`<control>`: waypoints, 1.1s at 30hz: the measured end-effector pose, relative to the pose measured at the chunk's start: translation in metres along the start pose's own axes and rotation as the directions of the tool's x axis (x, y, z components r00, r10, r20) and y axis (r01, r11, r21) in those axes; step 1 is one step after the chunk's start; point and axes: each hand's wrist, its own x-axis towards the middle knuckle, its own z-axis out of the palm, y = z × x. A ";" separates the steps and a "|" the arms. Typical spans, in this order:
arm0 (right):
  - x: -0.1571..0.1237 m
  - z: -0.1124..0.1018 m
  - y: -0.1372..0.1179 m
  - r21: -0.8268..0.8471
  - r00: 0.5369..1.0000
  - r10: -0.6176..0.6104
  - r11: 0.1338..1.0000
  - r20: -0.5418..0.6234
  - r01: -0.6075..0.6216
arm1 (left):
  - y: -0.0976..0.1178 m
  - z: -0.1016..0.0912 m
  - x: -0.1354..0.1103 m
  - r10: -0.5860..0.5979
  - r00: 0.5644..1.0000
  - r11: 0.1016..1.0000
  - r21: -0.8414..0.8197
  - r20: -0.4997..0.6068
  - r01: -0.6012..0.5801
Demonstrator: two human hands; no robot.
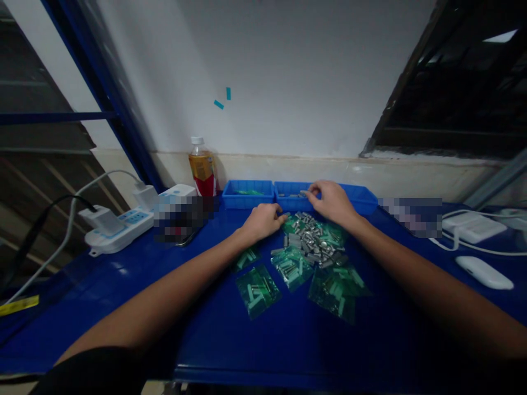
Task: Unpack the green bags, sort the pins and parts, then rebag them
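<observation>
My right hand point(331, 201) reaches over the right blue bin point(362, 200). Its thumb and fingers are closed on a small metal piece point(303, 193), whose exact kind is too small to tell. A few similar grey pieces lie in that bin. My left hand point(263, 222) is at the left edge of a heap of short silvery metal pieces point(315, 241), its fingers curled together; whatever they hold is hidden. Around the heap's near side lie green clear bags with small metal parts inside, among them a left bag point(257, 292), a middle bag point(291, 267) and a right bag point(335, 291).
A left blue bin point(248, 204) contains something green. Behind it stands a drink bottle point(203, 167) against the wall. To the left are a power strip point(138, 222) with plugs and a phone point(183, 222). A white case point(485, 272) and a cabled charger point(473, 226) lie right.
</observation>
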 end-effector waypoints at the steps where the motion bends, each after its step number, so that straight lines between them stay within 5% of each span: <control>1: 0.011 0.005 0.007 -0.014 0.999 0.043 0.999 0.029 -0.043 | -0.001 0.003 0.006 -0.004 1.000 1.000 0.006 0.005 0.004; 8: 0.026 0.024 0.008 0.010 0.998 0.046 0.999 0.036 -0.046 | 0.000 0.002 0.004 0.034 0.997 0.999 -0.007 -0.065 -0.035; 14: -0.039 -0.003 -0.034 0.207 0.955 -0.292 0.933 -0.047 0.295 | 0.000 -0.021 -0.037 0.076 0.993 0.944 -0.313 -0.087 -0.100; 20: -0.086 -0.021 -0.060 0.162 0.925 -0.381 0.912 -0.013 0.378 | 0.017 -0.026 -0.063 0.099 0.994 0.888 -0.445 -0.051 -0.112; 25: -0.086 -0.018 -0.062 0.144 0.930 -0.365 0.919 -0.039 0.367 | 0.023 -0.024 -0.070 0.094 0.994 0.898 -0.427 -0.052 -0.108; 33: -0.091 -0.017 -0.067 0.279 0.957 -0.289 0.921 0.018 0.273 | 0.020 -0.019 -0.080 0.284 0.946 0.901 -0.294 -0.155 -0.319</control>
